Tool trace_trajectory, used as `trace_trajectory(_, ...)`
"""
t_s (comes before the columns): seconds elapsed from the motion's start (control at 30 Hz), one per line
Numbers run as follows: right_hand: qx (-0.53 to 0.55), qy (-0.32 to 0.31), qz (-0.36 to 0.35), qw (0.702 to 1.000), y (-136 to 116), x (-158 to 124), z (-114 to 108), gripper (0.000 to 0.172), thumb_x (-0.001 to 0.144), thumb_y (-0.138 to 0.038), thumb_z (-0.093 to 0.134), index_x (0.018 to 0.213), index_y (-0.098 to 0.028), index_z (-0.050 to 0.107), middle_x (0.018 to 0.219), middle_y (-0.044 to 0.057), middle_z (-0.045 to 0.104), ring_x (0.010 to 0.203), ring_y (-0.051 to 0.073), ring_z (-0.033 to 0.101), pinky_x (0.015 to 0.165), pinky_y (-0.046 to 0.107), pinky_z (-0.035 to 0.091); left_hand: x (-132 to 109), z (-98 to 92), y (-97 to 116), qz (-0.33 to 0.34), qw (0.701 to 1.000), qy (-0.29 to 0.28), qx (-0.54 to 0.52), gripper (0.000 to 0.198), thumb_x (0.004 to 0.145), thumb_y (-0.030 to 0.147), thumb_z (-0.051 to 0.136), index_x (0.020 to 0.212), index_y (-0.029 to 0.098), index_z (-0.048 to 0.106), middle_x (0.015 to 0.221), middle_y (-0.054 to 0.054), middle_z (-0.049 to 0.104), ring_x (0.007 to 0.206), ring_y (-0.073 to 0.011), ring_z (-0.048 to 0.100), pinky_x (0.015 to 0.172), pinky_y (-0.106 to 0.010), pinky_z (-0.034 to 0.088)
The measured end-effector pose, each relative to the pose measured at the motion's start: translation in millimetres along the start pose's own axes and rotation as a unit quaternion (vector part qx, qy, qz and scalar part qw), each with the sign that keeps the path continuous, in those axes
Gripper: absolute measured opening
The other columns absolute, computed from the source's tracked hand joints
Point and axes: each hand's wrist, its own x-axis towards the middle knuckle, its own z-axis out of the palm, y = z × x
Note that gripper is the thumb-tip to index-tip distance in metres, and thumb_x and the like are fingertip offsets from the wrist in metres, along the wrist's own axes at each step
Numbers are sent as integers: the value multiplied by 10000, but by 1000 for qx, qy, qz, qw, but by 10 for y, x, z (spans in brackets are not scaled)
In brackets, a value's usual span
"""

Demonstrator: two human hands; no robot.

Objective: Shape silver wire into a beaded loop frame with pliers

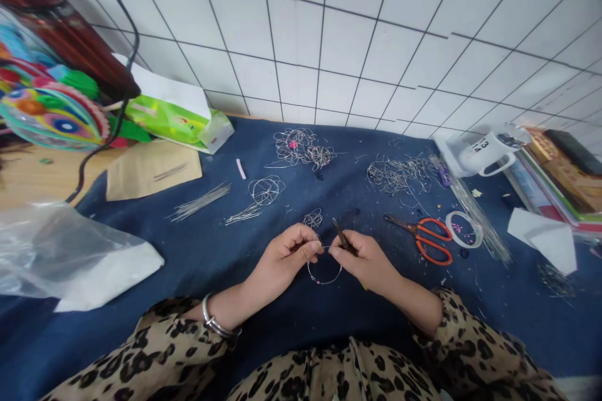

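**Item record: wire ring held between two hands, lower centre of frame**

- Wire ring (324,272): thin loop with a few small beads on its lower arc, hanging just below the fingertips of both hands, over the blue tabletop (197,244). Its open top lies between the two thumbs, so the loop spans left to right across the gap; neither hand is nearer, both touch it.
- Left hand (282,260): fingers curled, thumb and forefinger pressed together on the ring's upper left end. Bangle at the wrist.
- Right hand (369,260): fingers closed around small dark pliers (340,237), whose tip points up and away toward the top of the frame; thumb and forefinger also meet the ring's upper right end. Whether the plier tips grip the wire cannot be told.
- Nearby stock: small wire coil (313,218) just above the hands; orange-handled scissors (426,238) to the right; straight wire bundle (200,202) and wire balls (303,147) toward upper centre; white mug (486,150) at upper right; clear plastic bag (61,250) at left.
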Motion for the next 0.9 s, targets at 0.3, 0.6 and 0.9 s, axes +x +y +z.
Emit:
trace_trajectory(0.3,75,71,-38,994,-10,16,-170,266,874,-395,417,1001,-196,540,938,40,582,899,149,550,803,285,419,20,-41,14,16,998,56,12,128,847,267,517,813,145,532,730,-9,596,621,-102,548,627,-238,451)
trace_trajectory(0.6,-282,25,-101,954,82,-20,-317,290,867,-404,428,1020,-208,578,894,47,584,849,158,533,781,296,403,25,-95,45,62,986,98,118,129,830,277,535,805,156,568,661,3,566,606,-109,524,582,-223,418)
trace_trajectory(0.9,-523,24,-98,847,-106,-9,-276,305,855,-444,422,850,-202,607,795,69,551,785,192,484,722,324,337,0,-115,14,141,947,93,275,79,833,224,521,843,182,588,757,-20,623,684,-131,567,660,-244,451)
